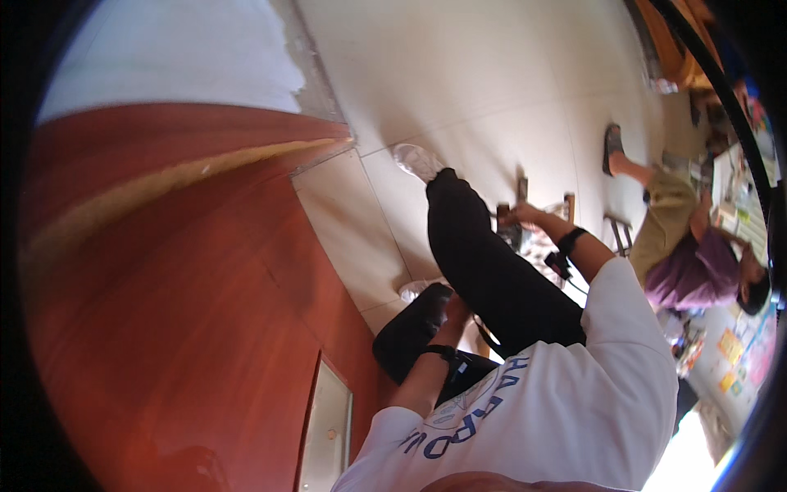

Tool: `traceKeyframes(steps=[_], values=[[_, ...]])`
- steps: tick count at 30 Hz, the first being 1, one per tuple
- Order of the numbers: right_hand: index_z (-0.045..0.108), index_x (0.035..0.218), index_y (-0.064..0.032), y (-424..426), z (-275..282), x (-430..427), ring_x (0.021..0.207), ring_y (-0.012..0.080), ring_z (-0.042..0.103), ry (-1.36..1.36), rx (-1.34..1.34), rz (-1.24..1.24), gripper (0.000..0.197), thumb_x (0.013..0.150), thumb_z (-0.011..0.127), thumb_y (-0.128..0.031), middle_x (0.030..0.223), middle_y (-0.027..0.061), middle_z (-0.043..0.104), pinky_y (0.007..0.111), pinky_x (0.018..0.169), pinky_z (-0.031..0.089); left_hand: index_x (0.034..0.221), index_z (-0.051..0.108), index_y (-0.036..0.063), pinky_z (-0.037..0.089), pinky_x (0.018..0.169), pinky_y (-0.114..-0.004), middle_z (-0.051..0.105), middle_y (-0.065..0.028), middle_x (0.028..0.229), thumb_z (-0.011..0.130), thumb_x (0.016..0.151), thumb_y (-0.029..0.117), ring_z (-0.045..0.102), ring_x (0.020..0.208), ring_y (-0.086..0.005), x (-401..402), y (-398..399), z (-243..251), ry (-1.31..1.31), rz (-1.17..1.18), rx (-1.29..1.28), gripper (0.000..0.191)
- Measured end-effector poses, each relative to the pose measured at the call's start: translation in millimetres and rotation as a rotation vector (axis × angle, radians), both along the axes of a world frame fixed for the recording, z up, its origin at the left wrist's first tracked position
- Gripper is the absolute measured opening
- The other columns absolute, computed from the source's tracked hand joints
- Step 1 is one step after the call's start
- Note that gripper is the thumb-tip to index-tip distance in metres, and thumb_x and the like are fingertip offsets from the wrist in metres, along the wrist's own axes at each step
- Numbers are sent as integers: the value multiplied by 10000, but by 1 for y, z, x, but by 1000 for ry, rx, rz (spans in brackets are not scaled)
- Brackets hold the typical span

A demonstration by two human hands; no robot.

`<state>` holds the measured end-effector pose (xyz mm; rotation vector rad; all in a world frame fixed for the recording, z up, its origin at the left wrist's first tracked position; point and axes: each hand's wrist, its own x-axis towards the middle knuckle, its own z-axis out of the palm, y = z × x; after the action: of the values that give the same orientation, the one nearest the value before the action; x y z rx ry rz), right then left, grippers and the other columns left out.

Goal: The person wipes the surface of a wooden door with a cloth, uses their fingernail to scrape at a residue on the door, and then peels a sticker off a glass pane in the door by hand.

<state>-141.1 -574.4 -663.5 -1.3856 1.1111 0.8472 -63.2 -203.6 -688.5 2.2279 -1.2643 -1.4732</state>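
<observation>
My right hand (522, 215) is at the dark wooden end of a small stool or chair (505, 215), beyond my right leg, with its fingers closed around the wood. More of its posts and a pale, patterned part show beside and below my forearm. My left hand (456, 310) is between my legs, against my left leg in black trousers (406, 335); its fingers are partly hidden, and I cannot tell whether it holds something. Something pale, perhaps part of a seat, shows next to it. Black straps with small devices are around both wrists.
A large red-brown wooden panel (233, 277) stands at the left, near my left leg. Pale floor tiles (455, 74) lie ahead. At the right, a person in a purple top (695, 270) is beside a cluttered table (738, 190); another dark stool (618, 234) is near that person.
</observation>
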Motion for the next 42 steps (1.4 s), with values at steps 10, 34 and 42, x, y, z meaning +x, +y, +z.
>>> traceKeyframes(steps=[10, 34, 42], values=[[632, 967, -15, -73, 17, 41, 808, 229, 614, 174, 304, 264, 428, 745, 631, -381, 896, 112, 658, 356, 720, 481, 899, 608, 46, 464, 703, -437, 636, -173, 854, 623, 720, 383, 604, 820, -341, 24, -87, 31, 419, 136, 24, 382], [585, 1023, -1, -73, 205, 156, 745, 217, 613, -802, 588, -452, 300, 811, 583, -212, 835, 93, 625, 374, 686, 517, 944, 631, 25, 446, 755, -432, 628, -192, 879, 653, 669, 454, 586, 891, -343, 103, -99, 100, 244, 80, -47, 510], [596, 986, 15, -32, 201, 214, 741, 270, 623, -458, 616, -208, 284, 791, 566, -190, 842, 137, 633, 406, 695, 522, 908, 658, 58, 447, 737, -416, 633, -197, 837, 561, 715, 543, 594, 848, -343, 126, -92, 139, 268, 397, -194, 531]])
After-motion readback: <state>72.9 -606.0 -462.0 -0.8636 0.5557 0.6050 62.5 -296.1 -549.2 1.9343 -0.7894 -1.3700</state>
